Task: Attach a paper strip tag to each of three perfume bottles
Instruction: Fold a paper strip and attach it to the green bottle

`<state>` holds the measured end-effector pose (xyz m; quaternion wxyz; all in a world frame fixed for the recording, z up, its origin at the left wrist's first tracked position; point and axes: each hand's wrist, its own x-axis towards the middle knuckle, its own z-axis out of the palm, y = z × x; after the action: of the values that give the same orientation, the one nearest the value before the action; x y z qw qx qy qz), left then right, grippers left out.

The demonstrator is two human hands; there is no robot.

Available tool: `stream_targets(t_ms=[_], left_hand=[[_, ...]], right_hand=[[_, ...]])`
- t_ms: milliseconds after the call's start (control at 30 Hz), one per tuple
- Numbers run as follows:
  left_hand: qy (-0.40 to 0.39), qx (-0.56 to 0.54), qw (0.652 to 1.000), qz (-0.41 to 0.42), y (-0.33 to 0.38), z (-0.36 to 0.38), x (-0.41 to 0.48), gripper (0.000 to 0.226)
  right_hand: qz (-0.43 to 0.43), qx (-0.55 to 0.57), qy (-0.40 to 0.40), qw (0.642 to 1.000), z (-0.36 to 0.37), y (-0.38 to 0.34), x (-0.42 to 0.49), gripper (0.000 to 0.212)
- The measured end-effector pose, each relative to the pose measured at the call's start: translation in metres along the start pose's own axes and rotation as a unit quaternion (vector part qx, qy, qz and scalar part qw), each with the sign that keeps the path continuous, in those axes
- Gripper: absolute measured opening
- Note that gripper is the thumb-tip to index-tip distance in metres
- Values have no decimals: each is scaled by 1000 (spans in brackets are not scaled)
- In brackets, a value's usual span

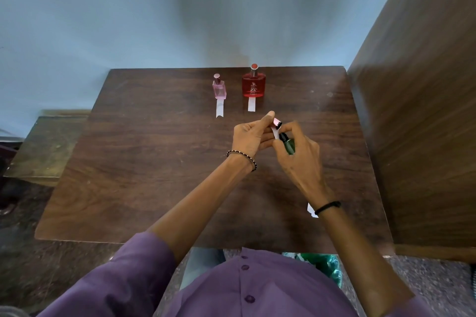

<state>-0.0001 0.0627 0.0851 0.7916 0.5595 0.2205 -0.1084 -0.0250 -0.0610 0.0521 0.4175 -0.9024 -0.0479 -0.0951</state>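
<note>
Head view is showing both hands meeting above the middle of the wooden table (134,152); the right hand (300,154) is gripping a dark green bottle (288,145), fingers wrapped around its body; the left hand (251,136) is pinching a white paper strip (276,134) against the bottle's neck, just beneath its pink cap (277,123); a pink bottle (219,89) and a red bottle (253,83) are standing upright near the far edge, each touching a strip lying before it; another paper piece (311,210) is lying beside the right wrist.

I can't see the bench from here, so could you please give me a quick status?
Both hands, left and right, on green bottle, working strip at its neck. Pink bottle, red bottle tagged. Nothing in the way.
</note>
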Motion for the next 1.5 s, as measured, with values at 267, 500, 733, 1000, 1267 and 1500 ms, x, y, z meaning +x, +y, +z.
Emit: stream_targets(t_ms=[267,500,733,1000,1267,1500], left_hand=[[-3,-10,1000,-6,-3,1,0,34],[-13,-22,1000,1,-4,-4,2,30],[-13,2,1000,8,-7,-4,1,32],[-12,4,1000,7,-6,-6,0,32],[-25,10,1000,7,-8,-2,-3,28],[-28,13,999,12,-8,-3,-5,36]], right_hand=[[37,47,-7,998,-8,-5,-2,5],[271,531,-139,791,-30,-8,-2,13],[253,649,-197,689,-41,-13,-8,27],[207,698,-197,657,-42,-18,-8,27],[211,680,-175,681,-40,-22,-8,30],[235,672,-156,684,-38,-24,-9,37]])
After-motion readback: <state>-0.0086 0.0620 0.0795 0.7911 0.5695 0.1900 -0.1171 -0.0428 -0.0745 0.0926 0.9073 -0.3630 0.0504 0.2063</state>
